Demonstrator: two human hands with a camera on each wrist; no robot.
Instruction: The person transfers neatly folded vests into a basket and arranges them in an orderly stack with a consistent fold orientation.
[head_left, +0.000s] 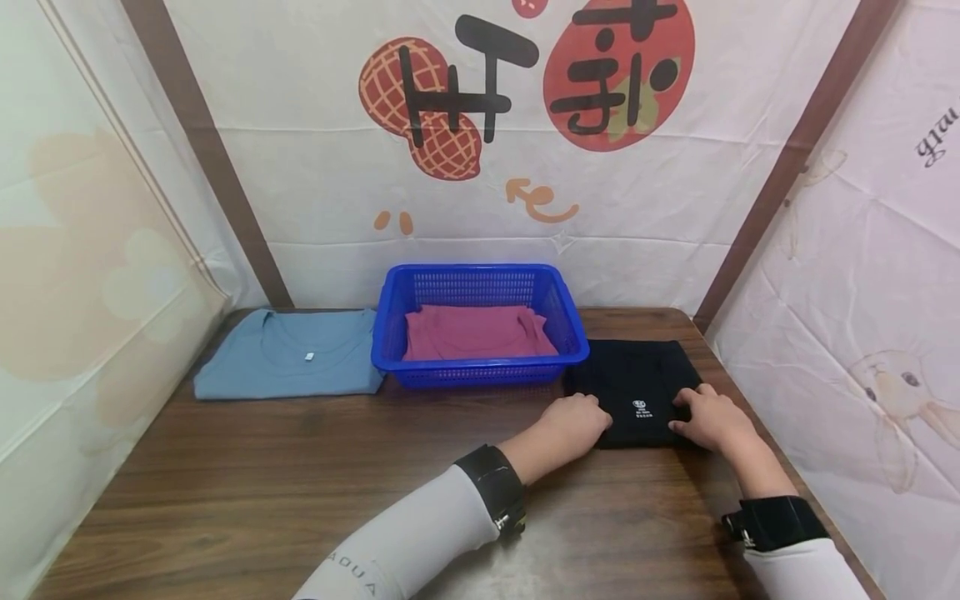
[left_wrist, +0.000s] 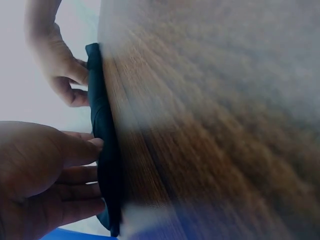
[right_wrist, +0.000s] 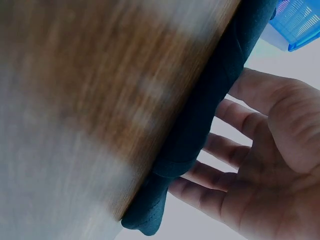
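A folded black T-shirt point(head_left: 637, 375) with a small white print lies at the table's right side. My left hand point(head_left: 570, 427) rests at its near left corner, thumb against the front edge and fairly straight fingers on the cloth. On its right side, my right hand point(head_left: 712, 417) touches the cloth with spread, slightly bent fingers. In the left wrist view both hands are beside the dark shirt edge point(left_wrist: 106, 150). The right wrist view shows the thumb and fingertips against the shirt point(right_wrist: 195, 120), which lies flat on the table.
A blue plastic basket point(head_left: 480, 375) stands at the back middle, holding a folded pink shirt point(head_left: 480, 329). Left of it lies a folded light blue shirt point(head_left: 300, 367). Printed cloth walls point(head_left: 322, 183) enclose the brown wooden table point(head_left: 300, 467) at the back and both sides.
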